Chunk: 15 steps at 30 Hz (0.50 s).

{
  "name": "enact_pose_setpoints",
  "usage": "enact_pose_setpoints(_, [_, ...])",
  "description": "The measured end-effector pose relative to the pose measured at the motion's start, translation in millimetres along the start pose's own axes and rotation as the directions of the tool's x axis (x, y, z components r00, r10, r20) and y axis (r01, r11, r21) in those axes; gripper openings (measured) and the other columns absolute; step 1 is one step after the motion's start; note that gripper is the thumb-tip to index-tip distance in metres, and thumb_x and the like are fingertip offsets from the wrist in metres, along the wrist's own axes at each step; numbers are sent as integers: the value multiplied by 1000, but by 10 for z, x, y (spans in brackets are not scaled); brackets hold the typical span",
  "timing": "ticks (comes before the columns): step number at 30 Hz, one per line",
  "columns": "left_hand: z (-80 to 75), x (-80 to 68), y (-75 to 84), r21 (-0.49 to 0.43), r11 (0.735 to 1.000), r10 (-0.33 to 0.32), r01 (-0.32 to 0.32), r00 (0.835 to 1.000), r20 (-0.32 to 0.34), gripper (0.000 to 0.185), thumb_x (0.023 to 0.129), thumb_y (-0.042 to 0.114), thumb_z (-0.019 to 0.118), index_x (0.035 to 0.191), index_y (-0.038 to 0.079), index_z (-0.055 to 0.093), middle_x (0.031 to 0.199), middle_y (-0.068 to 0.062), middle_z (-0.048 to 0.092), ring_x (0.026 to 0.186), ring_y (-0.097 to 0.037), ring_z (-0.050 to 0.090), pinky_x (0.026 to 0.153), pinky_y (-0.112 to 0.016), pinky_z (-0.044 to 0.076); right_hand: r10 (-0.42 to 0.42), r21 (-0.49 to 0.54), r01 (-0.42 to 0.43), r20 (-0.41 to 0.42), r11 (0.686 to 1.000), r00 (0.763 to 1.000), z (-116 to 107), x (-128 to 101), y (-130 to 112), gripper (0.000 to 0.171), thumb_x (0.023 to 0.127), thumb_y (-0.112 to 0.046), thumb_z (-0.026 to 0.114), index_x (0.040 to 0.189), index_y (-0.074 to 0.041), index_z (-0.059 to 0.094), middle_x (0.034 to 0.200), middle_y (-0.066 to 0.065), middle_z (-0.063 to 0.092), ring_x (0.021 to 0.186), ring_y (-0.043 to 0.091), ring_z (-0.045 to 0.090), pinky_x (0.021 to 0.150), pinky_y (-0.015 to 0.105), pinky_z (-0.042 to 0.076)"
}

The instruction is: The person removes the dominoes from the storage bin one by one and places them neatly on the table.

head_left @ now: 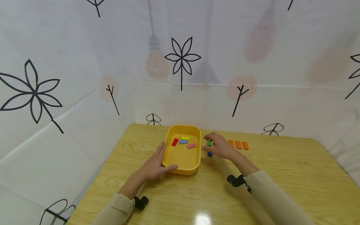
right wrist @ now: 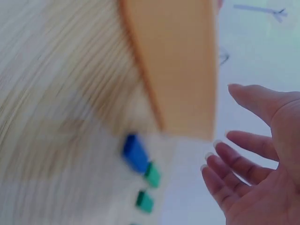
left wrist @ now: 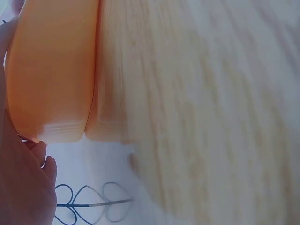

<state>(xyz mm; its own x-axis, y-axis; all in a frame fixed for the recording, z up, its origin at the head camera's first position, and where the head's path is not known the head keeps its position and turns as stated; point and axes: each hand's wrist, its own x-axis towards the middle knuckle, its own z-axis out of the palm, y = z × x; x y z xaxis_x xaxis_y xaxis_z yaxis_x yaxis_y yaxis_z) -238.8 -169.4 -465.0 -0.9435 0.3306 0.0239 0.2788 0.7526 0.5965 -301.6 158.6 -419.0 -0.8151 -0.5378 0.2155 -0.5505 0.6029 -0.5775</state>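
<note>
On the worktop (head_left: 309,175), left of the right hand (head_left: 220,146): yellow tray (head_left: 180,157), with a red block (head_left: 175,142), yellow block (head_left: 185,138), light blue block (head_left: 183,142) and pink block (head_left: 191,146) in its far half. Outside, just beside the tray's right wall: green block (head_left: 209,143) and dark blue block (head_left: 209,154). Farther right, past the right hand: three orange blocks (head_left: 238,145) in a row.

Left hand (head_left: 153,165) clamped round the tray's near-left corner, thumb along the near rim, fingers along the left wall. Good brace. Right hand over the green and dark blue, thumb and fingers apart, nothing visible in the grasp. More than one green in the right wrist view, but blurred; can't tell the count or the fingertip clearance.

For a clean pick, judging by layout: come straight down on one block, thumb one side, index the other, pinch across the narrow width. No sweeping; neighbours probably easy to drag along. Mind the dark blue by the thumb, likely first to get knocked. If going into the tray, lift clear of the rim before crossing, then release low over the bare near half. Brace lightly: enough against sliding, not enough to tip.
</note>
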Motion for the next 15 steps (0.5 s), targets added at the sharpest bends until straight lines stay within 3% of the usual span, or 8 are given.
enact_pose_setpoints(8, [-11,2,25,3,1000,-11,11,1000,11,120,85,77,62,166,17,-2,173,0,-1,153,-33,26,120,-54,30,6,25,-6,26,1000,1000,101,144,-363,44,97,-21,72,130,6,61,121,20,60,110,40,58,94,52,52])
enact_pose_setpoints(12, [-15,5,24,0,1000,-4,4,1000,10,119,85,77,62,166,17,-2,173,0,-2,153,-33,25,120,-55,29,-4,26,3,30,1000,1000,197,230,-446,44,98,-21,71,129,8,61,121,23,60,111,42,59,94,53,53])
enact_pose_setpoints(15, [-15,2,20,-1,1000,-2,2,1000,6,119,86,76,62,166,17,-3,173,0,-2,153,-33,25,120,-55,29,33,2,-34,44,999,998,318,317,-481,44,98,-20,71,129,9,60,125,25,59,113,42,58,97,53,52])
